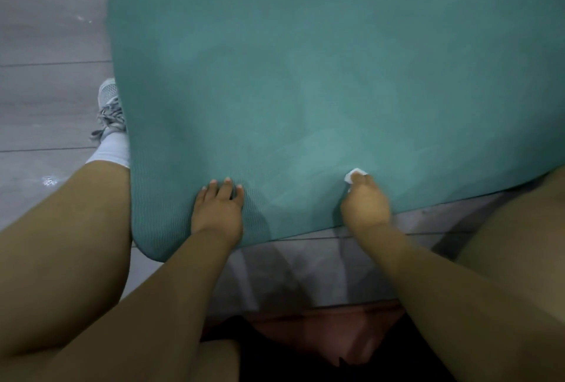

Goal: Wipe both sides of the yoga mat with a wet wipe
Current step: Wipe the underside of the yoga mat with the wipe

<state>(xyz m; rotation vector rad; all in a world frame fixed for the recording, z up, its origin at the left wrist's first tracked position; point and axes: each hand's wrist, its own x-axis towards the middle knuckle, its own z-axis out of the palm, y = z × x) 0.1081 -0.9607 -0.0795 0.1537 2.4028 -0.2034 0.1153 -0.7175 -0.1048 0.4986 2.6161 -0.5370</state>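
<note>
While left hand (217,209) presses yoga mat (305,75) flat-fingered, right hand (365,202) pinches wet wipe (354,174), sneaker (110,106) beside mat's edge

Yoga mats: one teal yoga mat (305,75) is seen, spread on the floor.
Wet wipes: one white wet wipe (354,175) is counted, partly covered by fingers.
Hands: two are seen, a left hand (218,210) and a right hand (365,201).
Shoes: one grey shoe (110,106) is shown.
Socks: one white sock (113,147) is visible.
Legs: two bare legs are counted.
</note>
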